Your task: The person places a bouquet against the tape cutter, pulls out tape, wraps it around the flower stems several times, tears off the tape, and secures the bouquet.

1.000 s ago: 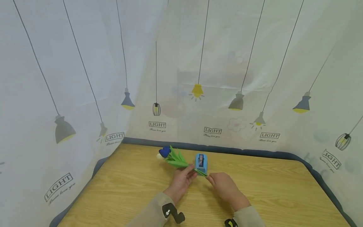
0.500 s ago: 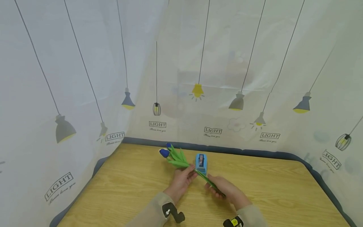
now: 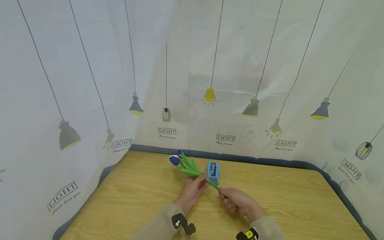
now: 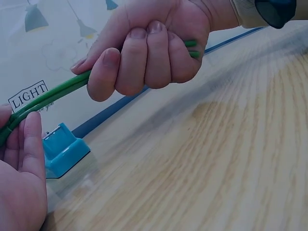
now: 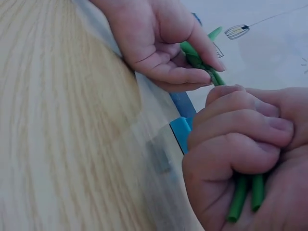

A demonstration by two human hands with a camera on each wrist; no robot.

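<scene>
A small bunch of artificial tulips (image 3: 187,165), with blue and white heads and green leaves, slants across the middle of the table, heads at far left. My left hand (image 3: 192,191) pinches the stems between thumb and fingers just under the leaves. Farther down, my right hand (image 3: 240,202) wraps its fingers round the green stems (image 4: 60,91). Two cut-looking stem ends (image 5: 236,204) poke out of that fist in the right wrist view. Just beyond the hands stands a light blue tape dispenser (image 3: 213,171), partly behind the stems; the left wrist view shows its toothed edge.
The wood-grain table (image 3: 300,200) runs back to a dark blue padded border (image 3: 240,159). Behind it hangs a pale curtain (image 3: 192,66) printed with lamps. Each sleeve carries a dark wrist device, such as the left wrist mount (image 3: 182,225).
My right hand has gone from pinching near the stem ends to loosening along the stems, then gripping them. The flower heads have turned and spread slightly. My left hand stays in place.
</scene>
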